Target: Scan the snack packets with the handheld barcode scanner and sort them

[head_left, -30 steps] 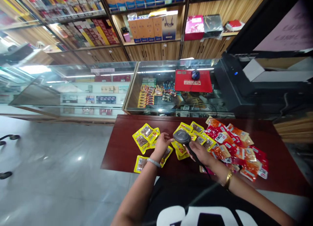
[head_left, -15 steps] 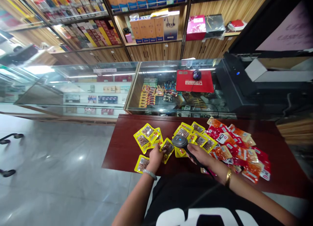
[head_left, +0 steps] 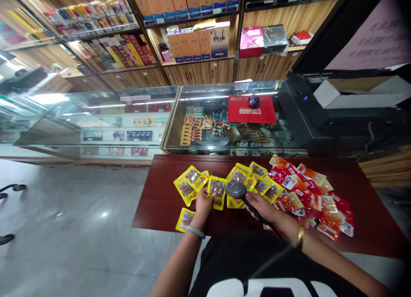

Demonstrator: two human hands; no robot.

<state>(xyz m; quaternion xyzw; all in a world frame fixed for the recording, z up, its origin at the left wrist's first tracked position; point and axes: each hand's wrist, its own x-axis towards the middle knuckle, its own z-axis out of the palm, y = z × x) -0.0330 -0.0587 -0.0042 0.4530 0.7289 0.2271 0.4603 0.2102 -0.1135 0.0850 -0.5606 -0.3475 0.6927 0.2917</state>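
Observation:
My right hand point(head_left: 261, 206) is wrapped round the handle of a black barcode scanner point(head_left: 236, 188), its head tilted over the yellow packets. In my left hand point(head_left: 204, 203) the fingers pinch a yellow snack packet point(head_left: 216, 185), which overlaps another yellow packet beneath it. Left of that hand lies a small group of yellow packets point(head_left: 189, 181), and a single yellow packet point(head_left: 185, 219) sits near the table's front edge, partly behind my wrist. A pile of yellow packets point(head_left: 261, 185) lies beyond the scanner. Red and orange packets point(head_left: 308, 196) are heaped at the right.
The dark red wooden table point(head_left: 150, 203) stands against a glass display counter point(head_left: 205, 149). On the glass are a red mat point(head_left: 237, 111) and a computer mouse point(head_left: 254, 101). A black machine point(head_left: 321, 126) bearing an open white box point(head_left: 340, 98) stands at the right.
The packet in my left hand has lifted and turned from tilted to nearly upright, and another yellow packet now shows under it. The scanner stays in my right hand, nearly still.

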